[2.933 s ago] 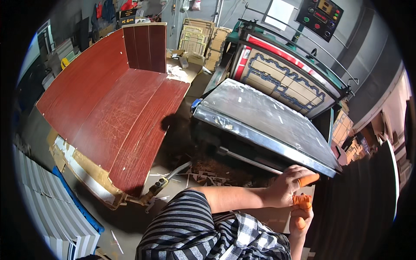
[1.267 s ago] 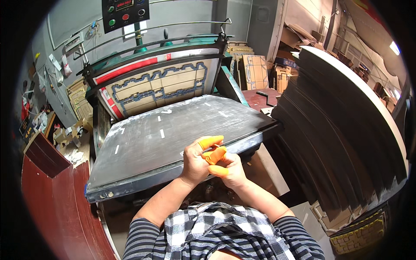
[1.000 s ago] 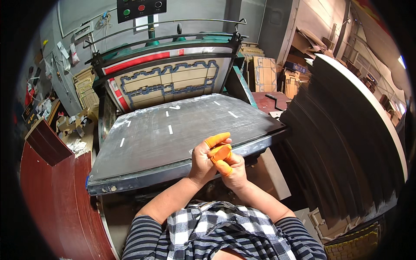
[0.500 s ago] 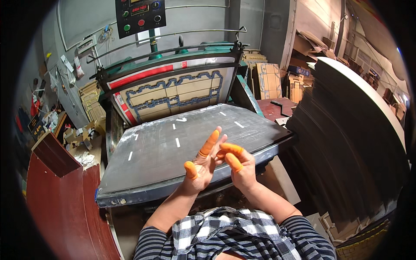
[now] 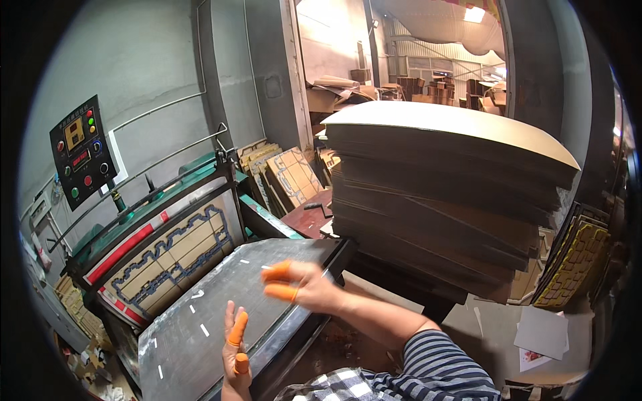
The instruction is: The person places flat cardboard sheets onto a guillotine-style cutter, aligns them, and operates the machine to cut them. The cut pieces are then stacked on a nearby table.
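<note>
My left hand is raised at the near edge of the dark flat bed of a press, fingers up and apart, holding nothing. My right hand, slightly blurred, hovers over the right part of the bed with its fingers stretched leftward and nothing visible in them. Orange finger cots cover the thumb and a finger on each hand. White strips mark the bed's surface. Behind it stands the tilted upper plate, which carries a wooden cutting die edged with dark foam.
A tall stack of large cardboard sheets stands to the right of the press. A black control panel hangs at the left. Other cutting dies lean by the wall, and yellow-edged ones at far right. Paper sheets lie at lower right.
My view has swung right, bringing the cardboard stack to the middle. My hands were close together over the press's front edge; now they are apart, the right one reaching across the bed.
</note>
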Motion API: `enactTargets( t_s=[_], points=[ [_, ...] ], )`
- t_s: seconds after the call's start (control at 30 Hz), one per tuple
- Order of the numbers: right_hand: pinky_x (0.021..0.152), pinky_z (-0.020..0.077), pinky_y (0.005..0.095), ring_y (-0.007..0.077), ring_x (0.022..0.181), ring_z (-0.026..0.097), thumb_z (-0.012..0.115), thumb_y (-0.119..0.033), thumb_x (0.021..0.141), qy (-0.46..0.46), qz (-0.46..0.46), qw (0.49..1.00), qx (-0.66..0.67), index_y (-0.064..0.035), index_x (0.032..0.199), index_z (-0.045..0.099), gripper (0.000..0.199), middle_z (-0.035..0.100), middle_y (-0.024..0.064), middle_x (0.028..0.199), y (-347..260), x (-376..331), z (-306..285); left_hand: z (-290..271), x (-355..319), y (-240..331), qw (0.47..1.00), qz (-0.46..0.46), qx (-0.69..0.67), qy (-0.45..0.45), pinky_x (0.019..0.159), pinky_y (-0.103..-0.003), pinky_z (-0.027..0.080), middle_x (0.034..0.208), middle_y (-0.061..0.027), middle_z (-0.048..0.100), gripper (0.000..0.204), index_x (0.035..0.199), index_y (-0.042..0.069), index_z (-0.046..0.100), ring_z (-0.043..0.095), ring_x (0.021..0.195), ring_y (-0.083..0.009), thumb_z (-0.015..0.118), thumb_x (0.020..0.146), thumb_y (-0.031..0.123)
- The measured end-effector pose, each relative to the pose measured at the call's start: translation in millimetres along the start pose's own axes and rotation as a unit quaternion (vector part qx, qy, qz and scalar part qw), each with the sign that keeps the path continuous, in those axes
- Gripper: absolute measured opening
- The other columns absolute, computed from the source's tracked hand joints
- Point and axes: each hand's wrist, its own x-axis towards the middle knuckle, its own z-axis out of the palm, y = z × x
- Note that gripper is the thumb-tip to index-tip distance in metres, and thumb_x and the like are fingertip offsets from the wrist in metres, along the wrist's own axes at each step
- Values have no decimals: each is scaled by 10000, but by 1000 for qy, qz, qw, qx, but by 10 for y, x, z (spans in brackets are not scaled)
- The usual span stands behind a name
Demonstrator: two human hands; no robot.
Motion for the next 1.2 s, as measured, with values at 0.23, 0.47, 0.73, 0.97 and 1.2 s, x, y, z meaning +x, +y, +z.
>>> enactTargets(
  t_s=[0.23, 0.47, 0.73, 0.97, 1.2],
  points=[
    [1062, 191, 672, 322, 1325, 400, 711, -495, 770, 211, 134, 543, -802, 16, 1251, 553, 719, 480, 235, 1352, -1020, 883, -2458, -484, -709, -77, 949, -107, 289, 70, 1105, -361, 300, 1423, -174, 463, 537, 1320, 62, 554, 428, 1322, -282, 698, 804, 101],
    [911, 475, 440, 294, 1061, 620, 692, -445, 821, 125, 264, 501, -815, -51, 1124, 642, 499, 651, 184, 1112, -1482, 600, -3359, -649, -1013, -187, 946, -105, 260, 165, 1060, -378, 365, 1342, -193, 529, 518, 1268, -14, 561, 489, 1260, -298, 724, 806, 154],
    [643, 532, 415, 312, 681, 663, 562, -204, 886, 194, -78, 410, -888, -71, 827, 637, 164, 643, 122, 715, -1662, 798, -3354, -822, -1330, -133, 929, -149, 212, 264, 1022, -403, 413, 1226, -181, 621, 459, 1143, -15, 641, 571, 1178, -311, 778, 746, 168],
    [530, 492, 356, 248, 616, 639, 641, -217, 897, 237, -307, 282, -877, -116, 979, 651, 129, 653, 83, 740, -2293, 1050, -2626, -972, -1350, 97, 854, -1, 433, 288, 968, -416, 456, 1115, -157, 661, 307, 1059, -8, 658, 579, 1145, -352, 728, 789, 121],
    [840, 531, 351, 267, 993, 667, 650, -39, 838, 107, -418, 607, -667, -100, 1187, 612, 356, 655, 101, 1168, -2059, 951, -745, -1400, -2130, 231, 770, 15, 503, 391, 948, -408, 469, 1158, -158, 630, 278, 1083, 19, 650, 586, 1124, -327, 656, 806, -3]
  ],
)
